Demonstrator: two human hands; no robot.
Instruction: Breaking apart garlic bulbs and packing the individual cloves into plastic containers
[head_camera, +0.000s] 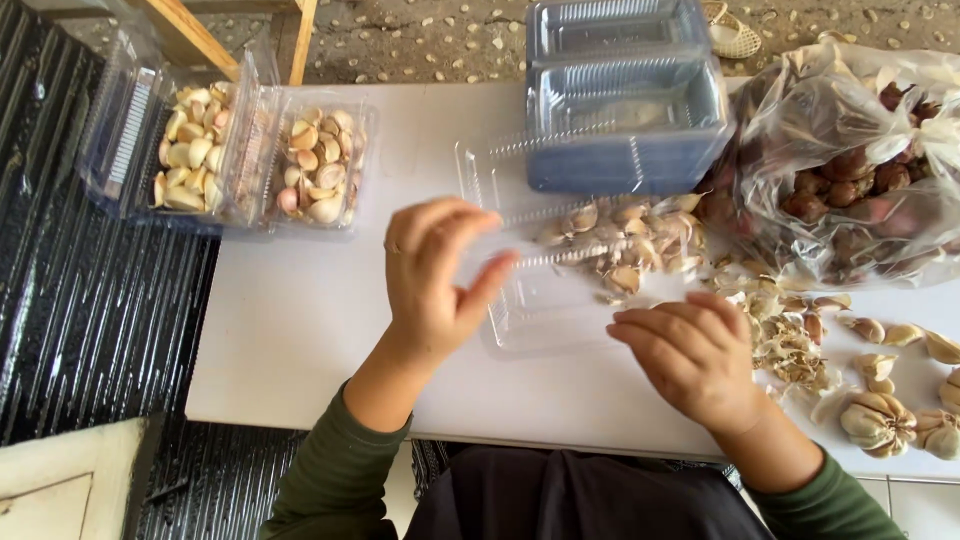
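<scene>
2 hands work an empty clear plastic clamshell box (560, 300): left hand (435, 275) pinches its lid, right hand (690, 355) rests curled, empty, beside it. Nearby loose garlic cloves (630, 245) might scatter if it slips.

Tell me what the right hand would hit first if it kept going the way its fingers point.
The right hand points left, low over the table. It would probably first meet the open clear plastic container, right by its fingertips; depth is hard to judge.
</scene>
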